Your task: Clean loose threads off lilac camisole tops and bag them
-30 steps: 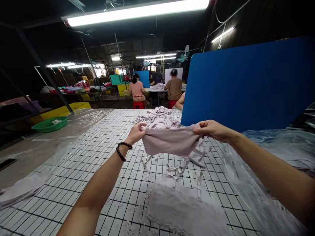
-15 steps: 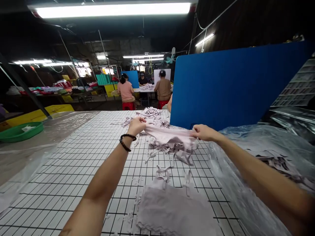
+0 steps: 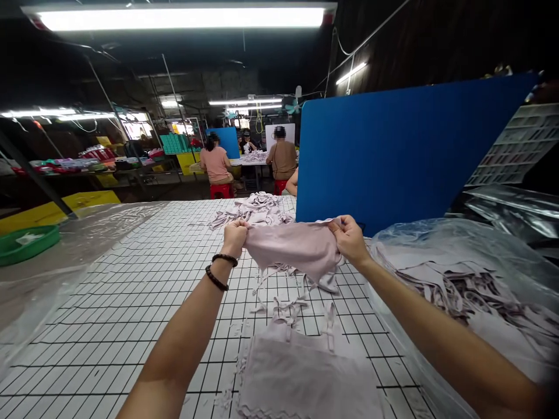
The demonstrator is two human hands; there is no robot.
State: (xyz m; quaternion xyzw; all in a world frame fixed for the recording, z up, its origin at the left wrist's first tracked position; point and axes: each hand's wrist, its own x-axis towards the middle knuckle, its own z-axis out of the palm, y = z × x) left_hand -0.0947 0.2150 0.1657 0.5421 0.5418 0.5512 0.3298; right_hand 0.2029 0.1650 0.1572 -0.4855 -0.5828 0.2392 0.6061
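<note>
A pale pinkish garment (image 3: 292, 247) hangs stretched between my two hands above the grid-patterned table (image 3: 144, 285). My left hand (image 3: 236, 235), below a wrist with dark beaded bracelets, is closed on its left end. The right end is pinched in my right hand (image 3: 349, 237). Below, near me, a flat stack of similar garments (image 3: 305, 375) with thin straps lies on the table, small scraps along its left side. Beyond my hands sits a loose heap of the same fabric (image 3: 257, 206).
A blue panel (image 3: 379, 157) stands at the right. Beside it a clear plastic bag (image 3: 419, 233) holds more garments (image 3: 471, 291). A green basin (image 3: 30, 244) is at the far left. Several people sit farther back, and a bare arm (image 3: 292, 183) shows at the panel's edge.
The garment has been raised and spread, its lower edge now hanging toward me. My hands have moved slightly left in the picture, and the view has shifted a little to the right.
</note>
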